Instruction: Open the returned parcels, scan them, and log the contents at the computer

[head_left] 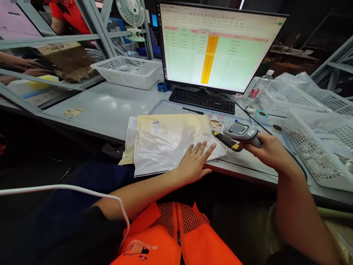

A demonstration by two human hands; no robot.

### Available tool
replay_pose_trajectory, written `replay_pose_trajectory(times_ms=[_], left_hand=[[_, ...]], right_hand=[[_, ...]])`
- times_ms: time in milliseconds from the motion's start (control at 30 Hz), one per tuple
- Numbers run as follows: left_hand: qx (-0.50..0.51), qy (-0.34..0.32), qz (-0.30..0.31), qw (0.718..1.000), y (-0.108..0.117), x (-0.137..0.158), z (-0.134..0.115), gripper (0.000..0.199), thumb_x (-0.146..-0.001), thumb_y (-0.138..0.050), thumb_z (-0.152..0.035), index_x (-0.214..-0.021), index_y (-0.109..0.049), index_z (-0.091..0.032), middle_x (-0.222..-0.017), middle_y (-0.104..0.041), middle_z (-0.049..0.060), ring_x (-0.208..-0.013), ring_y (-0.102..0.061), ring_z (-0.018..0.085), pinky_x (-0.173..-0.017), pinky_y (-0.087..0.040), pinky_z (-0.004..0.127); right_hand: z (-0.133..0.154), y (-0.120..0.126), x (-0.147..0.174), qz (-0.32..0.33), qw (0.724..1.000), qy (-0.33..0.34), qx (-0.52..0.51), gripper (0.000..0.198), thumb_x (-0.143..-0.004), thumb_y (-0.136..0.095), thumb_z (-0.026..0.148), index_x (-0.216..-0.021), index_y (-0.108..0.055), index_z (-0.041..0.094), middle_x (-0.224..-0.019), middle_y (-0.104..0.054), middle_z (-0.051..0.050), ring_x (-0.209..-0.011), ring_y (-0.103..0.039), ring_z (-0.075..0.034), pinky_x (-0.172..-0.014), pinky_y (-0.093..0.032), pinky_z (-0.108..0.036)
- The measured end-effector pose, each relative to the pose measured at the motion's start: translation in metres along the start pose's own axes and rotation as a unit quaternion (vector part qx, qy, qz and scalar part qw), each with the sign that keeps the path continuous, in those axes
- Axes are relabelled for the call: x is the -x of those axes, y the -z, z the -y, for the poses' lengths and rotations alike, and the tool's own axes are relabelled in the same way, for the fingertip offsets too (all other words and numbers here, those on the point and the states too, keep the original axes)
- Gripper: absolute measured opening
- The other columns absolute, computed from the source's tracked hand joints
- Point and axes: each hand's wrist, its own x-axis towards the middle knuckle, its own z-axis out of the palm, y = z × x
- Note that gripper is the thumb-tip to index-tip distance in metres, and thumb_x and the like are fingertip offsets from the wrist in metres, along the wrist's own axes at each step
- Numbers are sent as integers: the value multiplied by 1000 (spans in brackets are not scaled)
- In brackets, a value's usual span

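Observation:
My left hand (195, 162) lies flat with fingers spread on a pale plastic mailing bag (162, 147) at the desk's front edge. A small white barcode label (156, 127) shows near the bag's upper left, and more packaging sticks out beneath its left side. My right hand (271, 150) is wrapped round the handle of a grey barcode scanner (240, 130), its head pointing left toward the bag. Just under the scanner lies a black and yellow utility knife (227, 141).
Behind the bag are a pen (193, 110), a black keyboard (202, 100) and a monitor (217, 51). White baskets (317, 154) crowd the right side beside a bottle (259, 88). Another white basket (129, 71) stands back left. Beyond the metal frame, another person's hands (27, 66) are near a cardboard box (67, 59).

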Motion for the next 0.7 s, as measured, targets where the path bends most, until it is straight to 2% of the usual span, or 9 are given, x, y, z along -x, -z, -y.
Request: replay_pose_trajectory(times_ms=[133,233,300,367,433,467,567,700], left_hand=[[-36,-70,21,997,-4,27,5,70,-105,-62,-40,-166,-39,-14,-177,-33,20,-167,-26,36,-137,-19,53],[-26,-115,4,993,5,42,16,64,-108,-56,-46,-162,-46,-14,-174,-40,16,-166,-31,30,-138,-20,46],[-25,-69,-33,997,17,43,29,69,-109,-52,-54,-165,-43,-14,-175,-40,15,-166,-31,29,-138,-22,45],[-34,21,-62,997,26,37,44,78,-107,-54,-61,-168,-40,-14,-177,-34,18,-167,-27,33,-138,-22,50],[-47,83,-57,994,26,30,55,88,-101,-62,-66,-168,-40,-13,-179,-26,20,-168,-20,40,-137,-20,58],[-53,92,-48,993,22,26,59,91,-99,-65,-68,-168,-42,-13,-180,-23,22,-168,-16,43,-137,-18,61],[-64,76,-47,994,2,21,64,91,-98,-64,-69,-165,-46,-10,-179,-21,24,-169,-10,45,-136,-14,64],[-55,65,-81,993,-15,21,65,90,-99,-59,-72,-164,-47,-11,-178,-27,23,-169,-14,43,-136,-16,62]], right_hand=[[1,11,3,28,999,27,-16,43,-86,-66,60,-98,-79,21,-79,-68,-5,-71,-60,-24,-68,-46,-34],[4,22,-3,58,997,42,-25,43,-88,-67,62,-95,-79,21,-73,-64,-6,-70,-61,-25,-64,-47,-35],[9,29,-12,81,995,48,-30,45,-88,-68,66,-94,-78,22,-69,-62,-6,-67,-61,-25,-58,-46,-34],[21,34,-29,120,990,57,-37,48,-88,-69,69,-96,-78,23,-66,-59,-5,-60,-58,-23,-53,-44,-33],[45,34,-52,164,983,64,-44,50,-89,-70,70,-101,-77,23,-64,-58,-3,-52,-54,-20,-47,-41,-31],[61,32,-64,183,980,70,-44,50,-89,-70,70,-103,-77,22,-63,-58,-2,-49,-52,-18,-46,-39,-30],[119,15,-100,224,966,122,-31,44,-93,-69,63,-100,-75,20,-66,-61,-1,-49,-53,-14,-46,-37,-26],[183,-20,-129,262,941,212,22,32,-96,-69,49,-91,-72,18,-71,-65,0,-57,-57,-13,-52,-36,-23]])
